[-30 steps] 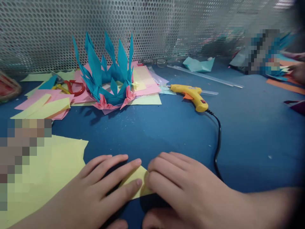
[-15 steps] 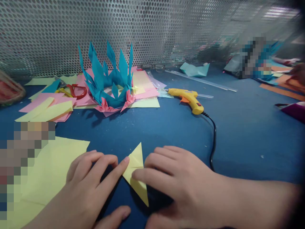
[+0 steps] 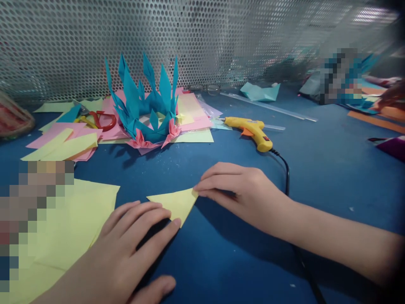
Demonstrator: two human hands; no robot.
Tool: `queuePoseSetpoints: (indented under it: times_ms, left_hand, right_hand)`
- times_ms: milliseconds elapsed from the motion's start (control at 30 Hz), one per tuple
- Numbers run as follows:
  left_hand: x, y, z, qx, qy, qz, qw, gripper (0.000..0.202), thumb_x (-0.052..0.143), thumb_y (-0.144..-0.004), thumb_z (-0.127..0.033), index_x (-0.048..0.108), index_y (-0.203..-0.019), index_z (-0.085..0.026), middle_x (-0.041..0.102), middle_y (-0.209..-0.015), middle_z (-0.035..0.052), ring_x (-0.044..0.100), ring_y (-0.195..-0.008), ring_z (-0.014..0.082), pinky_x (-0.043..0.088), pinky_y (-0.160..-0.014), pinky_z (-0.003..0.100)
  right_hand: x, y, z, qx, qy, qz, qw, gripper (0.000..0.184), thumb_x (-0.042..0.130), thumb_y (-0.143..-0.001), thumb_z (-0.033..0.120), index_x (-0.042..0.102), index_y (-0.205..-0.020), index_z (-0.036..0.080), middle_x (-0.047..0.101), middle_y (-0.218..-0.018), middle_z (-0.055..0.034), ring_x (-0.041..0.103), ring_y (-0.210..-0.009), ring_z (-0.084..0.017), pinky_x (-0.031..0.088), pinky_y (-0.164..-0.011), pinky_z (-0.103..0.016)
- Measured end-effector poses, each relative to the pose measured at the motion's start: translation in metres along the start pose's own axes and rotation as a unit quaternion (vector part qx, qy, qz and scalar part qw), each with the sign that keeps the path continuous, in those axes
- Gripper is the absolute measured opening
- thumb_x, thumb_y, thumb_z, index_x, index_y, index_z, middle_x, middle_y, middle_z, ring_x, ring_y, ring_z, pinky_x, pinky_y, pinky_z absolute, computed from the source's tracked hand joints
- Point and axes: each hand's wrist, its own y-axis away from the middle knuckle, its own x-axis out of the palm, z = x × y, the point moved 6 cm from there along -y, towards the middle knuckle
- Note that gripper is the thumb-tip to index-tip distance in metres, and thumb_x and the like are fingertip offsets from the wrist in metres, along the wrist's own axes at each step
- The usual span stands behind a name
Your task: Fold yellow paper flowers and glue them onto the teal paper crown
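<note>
A small folded piece of yellow paper (image 3: 174, 202), triangular in outline, is on the blue table in front of me. My right hand (image 3: 237, 190) pinches its far right corner between fingertips and thumb. My left hand (image 3: 136, 240) lies palm down with its fingers stretched out and apart; the fingertips touch the paper's near left edge. Under and beside my left forearm rest larger yellow sheets (image 3: 91, 207). Beyond the hands stands a blue folded-paper crown (image 3: 152, 131) with tall points and pink folded pieces at its base.
A yellow glue gun (image 3: 249, 126) lies right of the crown, its black cord (image 3: 287, 173) running behind my right forearm. Red-handled scissors (image 3: 106, 121) rest on coloured paper (image 3: 63, 145) at left. A perforated metal screen (image 3: 202, 42) borders the back. Clear glue sticks (image 3: 268, 106) lie nearby.
The folded paper has turned so a point now faces right. My right hand moved up and away from me, from pressing the paper to pinching its corner. My left hand shifted slightly right.
</note>
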Motion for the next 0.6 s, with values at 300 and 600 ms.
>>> queuePoseSetpoints:
  times_ms: [300, 600]
  left_hand:
    - [0.004, 0.008, -0.009, 0.040, -0.029, -0.007, 0.999, 0.043, 0.032, -0.106, -0.038, 0.056, -0.136, -0.019, 0.070, -0.124, 0.0051, 0.058, -0.114, 0.0240, 0.039, -0.107, 0.033]
    - [-0.007, 0.005, -0.003, 0.000, 0.013, -0.036, 0.999, 0.036, 0.041, -0.103, -0.035, 0.054, -0.135, -0.023, 0.062, -0.136, -0.0002, 0.049, -0.132, 0.0159, 0.024, -0.120, 0.026]
  right_hand:
    - [0.006, 0.003, 0.010, 0.040, -0.016, -0.057, 0.997, 0.013, 0.064, -0.089, 0.011, 0.073, -0.095, 0.019, 0.078, -0.087, -0.0039, 0.071, -0.077, -0.016, 0.058, -0.074, -0.028]
    - [0.014, 0.005, 0.015, 0.052, -0.085, -0.054, 0.994, 0.025, 0.055, -0.090, 0.004, 0.069, -0.105, 0.019, 0.076, -0.094, -0.0013, 0.071, -0.084, -0.011, 0.057, -0.080, -0.019]
